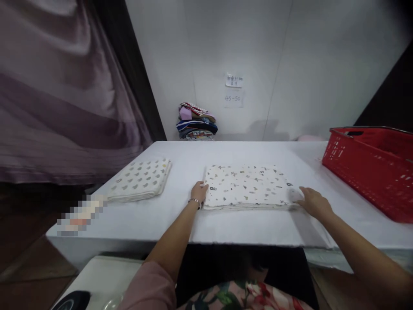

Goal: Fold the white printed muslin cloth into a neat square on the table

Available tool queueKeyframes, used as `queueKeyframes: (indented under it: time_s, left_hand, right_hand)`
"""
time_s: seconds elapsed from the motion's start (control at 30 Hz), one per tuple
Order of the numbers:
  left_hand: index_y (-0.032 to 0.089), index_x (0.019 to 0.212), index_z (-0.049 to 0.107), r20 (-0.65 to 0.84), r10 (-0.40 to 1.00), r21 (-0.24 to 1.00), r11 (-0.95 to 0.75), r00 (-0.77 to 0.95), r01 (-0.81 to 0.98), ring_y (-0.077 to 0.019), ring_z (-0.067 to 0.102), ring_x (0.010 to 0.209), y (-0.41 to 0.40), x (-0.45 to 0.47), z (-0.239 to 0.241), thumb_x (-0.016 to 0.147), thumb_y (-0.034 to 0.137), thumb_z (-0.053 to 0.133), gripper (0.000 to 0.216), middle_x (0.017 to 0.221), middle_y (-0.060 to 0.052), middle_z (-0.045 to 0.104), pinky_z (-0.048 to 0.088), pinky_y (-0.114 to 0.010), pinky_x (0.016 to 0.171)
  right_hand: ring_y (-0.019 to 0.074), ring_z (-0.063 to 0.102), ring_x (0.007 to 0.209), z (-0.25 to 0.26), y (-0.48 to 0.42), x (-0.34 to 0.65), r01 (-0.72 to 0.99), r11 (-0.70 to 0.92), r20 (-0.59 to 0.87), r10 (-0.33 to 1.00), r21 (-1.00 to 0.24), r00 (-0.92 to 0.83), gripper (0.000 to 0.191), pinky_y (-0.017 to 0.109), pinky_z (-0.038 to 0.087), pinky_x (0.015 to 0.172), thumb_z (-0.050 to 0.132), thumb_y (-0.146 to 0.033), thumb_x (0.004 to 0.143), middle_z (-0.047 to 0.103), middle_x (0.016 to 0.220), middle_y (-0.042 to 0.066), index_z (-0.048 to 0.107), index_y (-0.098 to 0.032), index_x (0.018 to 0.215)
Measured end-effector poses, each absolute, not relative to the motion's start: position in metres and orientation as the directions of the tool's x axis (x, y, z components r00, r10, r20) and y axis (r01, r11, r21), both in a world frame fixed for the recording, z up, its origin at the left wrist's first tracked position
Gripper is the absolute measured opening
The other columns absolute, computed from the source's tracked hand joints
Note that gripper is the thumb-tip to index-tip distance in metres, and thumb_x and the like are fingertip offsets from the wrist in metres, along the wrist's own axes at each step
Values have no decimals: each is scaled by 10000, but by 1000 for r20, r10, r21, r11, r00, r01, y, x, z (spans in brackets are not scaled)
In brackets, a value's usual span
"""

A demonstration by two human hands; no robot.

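Observation:
A folded white cloth (245, 187) with small dark prints of leaves and shapes lies flat on the white table, several layers thick at its near edge. My left hand (199, 193), with a bracelet at the wrist, grips its left edge. At the right end, my right hand (312, 201) holds the near corner between thumb and fingers; the fingertips under the layers are partly hidden. Farther left lies a second folded cloth (140, 178), white with rows of grey motifs, apart from both hands.
The white-covered table (251, 228) reaches to the wall. A red plastic basket (371, 172) stands at the right. Behind the table rises a stack of folded fabrics (196, 122). Paper notes (234, 90) hang on the wall. A purple curtain (64, 94) hangs at the left.

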State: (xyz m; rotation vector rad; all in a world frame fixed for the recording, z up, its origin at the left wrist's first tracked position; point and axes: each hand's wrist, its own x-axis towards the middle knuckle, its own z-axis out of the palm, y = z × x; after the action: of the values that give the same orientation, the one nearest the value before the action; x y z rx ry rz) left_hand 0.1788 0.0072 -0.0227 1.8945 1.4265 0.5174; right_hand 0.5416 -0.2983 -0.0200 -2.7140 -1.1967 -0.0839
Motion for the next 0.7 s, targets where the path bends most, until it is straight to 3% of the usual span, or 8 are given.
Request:
queueKeyframes:
  time_s: [0.07,0.17,0.27,0.43,0.57,0.7]
  left_hand:
    - [126,1222,521,-99,948,721,-140,301,679,-191,655,927,5,180,-20,868,343,516,415,1063,-105,695,484,-273,812]
    - [117,1217,528,-103,955,701,-129,279,701,-203,642,976,0,182,-16,863,353,514,426,1115,-123,675,471,-272,827]
    - [120,1215,531,-104,960,668,-126,259,734,-243,610,1059,-4,185,-13,862,358,505,427,1168,-150,647,452,-313,864]
    - [136,1250,509,-84,953,538,-202,291,818,-269,585,1109,-8,182,-10,884,360,451,433,1167,-155,643,435,-362,892]
    - [131,1283,485,-92,935,459,-265,342,848,-278,545,1167,-5,184,0,864,372,486,484,1254,-166,587,432,-367,920]
    - [97,1312,468,79,848,402,-508,524,762,-290,401,1308,-5,211,10,871,380,503,525,1413,-200,434,323,-390,1058]
  right_hand:
    - [305,429,1286,-19,-283,529,837,-528,198,814,-141,547,518,448,394,1030,531,-349,794,479,1381,143,510,-189,1287]
    - [272,308,1375,-24,-258,514,880,-416,200,865,-227,460,508,426,293,1120,448,-419,858,403,1457,95,482,-221,1325]
    - [298,249,1399,-37,-242,514,858,-441,121,867,-263,483,487,445,273,1129,423,-448,868,383,1472,85,513,-241,1299]
    - [327,318,1364,-65,-243,534,804,-512,76,828,-304,556,366,522,274,1114,536,-436,801,511,1368,-34,567,-427,1166]
    - [319,342,1352,-62,-242,539,819,-500,48,845,-282,533,399,531,318,1084,511,-486,800,497,1384,33,585,-377,1177]
    - [322,208,1409,-39,-215,520,858,-467,22,876,-213,482,558,506,233,1112,408,-491,878,335,1502,103,464,-221,1363]
